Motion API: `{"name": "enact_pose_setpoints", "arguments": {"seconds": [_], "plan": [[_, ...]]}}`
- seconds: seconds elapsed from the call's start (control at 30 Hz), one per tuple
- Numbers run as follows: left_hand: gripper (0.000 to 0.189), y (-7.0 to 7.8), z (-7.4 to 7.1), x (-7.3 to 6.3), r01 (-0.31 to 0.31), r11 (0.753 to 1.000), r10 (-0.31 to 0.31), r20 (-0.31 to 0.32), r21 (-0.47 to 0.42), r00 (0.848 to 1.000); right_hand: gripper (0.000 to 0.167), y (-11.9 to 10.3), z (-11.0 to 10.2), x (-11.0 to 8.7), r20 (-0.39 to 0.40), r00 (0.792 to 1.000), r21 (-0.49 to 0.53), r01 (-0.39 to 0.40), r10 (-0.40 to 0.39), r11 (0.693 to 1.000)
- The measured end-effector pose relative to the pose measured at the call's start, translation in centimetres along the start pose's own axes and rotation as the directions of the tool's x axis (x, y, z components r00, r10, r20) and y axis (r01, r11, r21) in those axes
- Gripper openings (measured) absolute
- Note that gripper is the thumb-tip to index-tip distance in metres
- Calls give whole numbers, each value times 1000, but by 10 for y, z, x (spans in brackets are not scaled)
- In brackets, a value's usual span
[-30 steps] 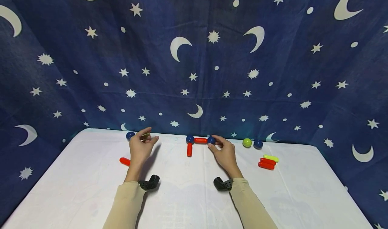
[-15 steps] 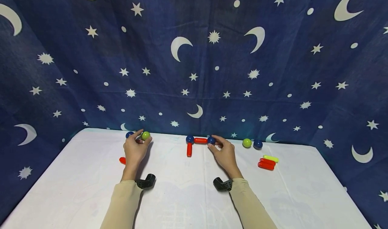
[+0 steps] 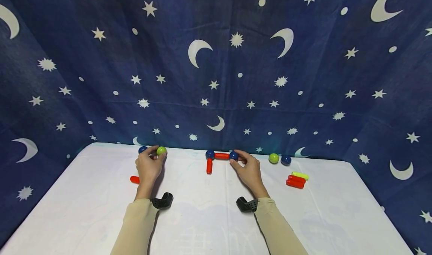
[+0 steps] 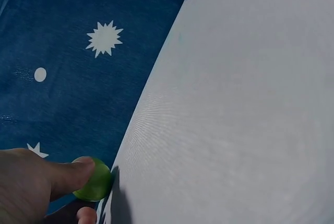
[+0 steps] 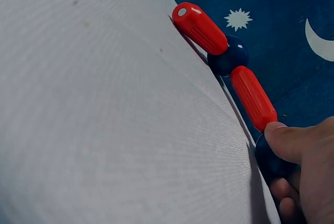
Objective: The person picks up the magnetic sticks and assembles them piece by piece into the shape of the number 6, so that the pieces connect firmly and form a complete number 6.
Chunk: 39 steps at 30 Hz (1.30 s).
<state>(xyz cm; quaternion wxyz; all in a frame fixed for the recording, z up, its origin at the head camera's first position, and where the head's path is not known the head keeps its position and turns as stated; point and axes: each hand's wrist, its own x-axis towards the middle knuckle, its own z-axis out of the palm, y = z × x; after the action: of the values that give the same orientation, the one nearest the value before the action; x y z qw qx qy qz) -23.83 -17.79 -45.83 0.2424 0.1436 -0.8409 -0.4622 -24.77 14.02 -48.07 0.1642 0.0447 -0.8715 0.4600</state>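
My left hand [image 3: 149,167] pinches a green ball [image 3: 161,150] between thumb and fingers near the table's back edge; the left wrist view shows the thumb across the ball [image 4: 95,183]. My right hand [image 3: 250,172] grips a dark blue ball [image 3: 233,156] at the right end of a joined piece. From that ball a red rod [image 3: 221,156] runs left to a second blue ball [image 3: 210,155]. Another red rod [image 3: 209,166] points from there toward me, its end showing a pale round spot in the right wrist view.
Behind the left hand sits a blue ball [image 3: 143,149], and a red rod [image 3: 134,179] lies partly hidden by the wrist. On the right are a green ball [image 3: 273,158], a blue ball [image 3: 285,160], a yellow-green rod [image 3: 300,176] and two red rods [image 3: 295,183]. A starry cloth [image 3: 216,97] hangs behind.
The left hand has shifted slightly left and turned, so the green ball, mostly hidden before, now shows between its fingertips. The right hand stays on its blue ball.
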Motion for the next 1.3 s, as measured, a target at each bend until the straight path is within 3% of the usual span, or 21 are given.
{"name": "enact_pose_setpoints", "arguments": {"seconds": [0.5, 0.63, 0.73, 0.8, 0.87, 1.03, 1.13, 1.3], "plan": [[34, 8, -2, -2, -47, 998, 49, 71, -33, 996, 44, -2, -1, 1, -6, 999, 23, 38, -38, 999], [34, 11, -1, -4, -65, 996, 72, 138, -53, 988, 40, -3, -1, 1, 2, 1000, 21, 14, -14, 1000], [34, 13, 1, -5, -89, 991, 110, 234, -99, 966, 38, -3, -1, 0, 4, 1000, 18, 11, -11, 1000], [33, 15, 3, -7, -104, 984, 145, 312, -144, 939, 38, -2, -1, 1, 4, 1000, 16, 13, -13, 1000], [32, 17, 6, -9, -104, 976, 174, 402, -189, 899, 38, -2, -1, 0, 5, 1000, 9, 13, -13, 1000], [31, 22, 13, -15, -111, 958, 252, 595, -263, 764, 38, -1, -1, 0, 7, 1000, 4, 10, -10, 1000], [31, 25, 16, -19, -128, 951, 289, 663, -281, 691, 38, -1, -2, 0, 9, 1000, 6, 9, -9, 1000], [30, 29, 21, -25, -147, 933, 349, 730, -328, 588, 39, -2, -2, 0, 13, 1000, -3, 7, -7, 1000]]}}
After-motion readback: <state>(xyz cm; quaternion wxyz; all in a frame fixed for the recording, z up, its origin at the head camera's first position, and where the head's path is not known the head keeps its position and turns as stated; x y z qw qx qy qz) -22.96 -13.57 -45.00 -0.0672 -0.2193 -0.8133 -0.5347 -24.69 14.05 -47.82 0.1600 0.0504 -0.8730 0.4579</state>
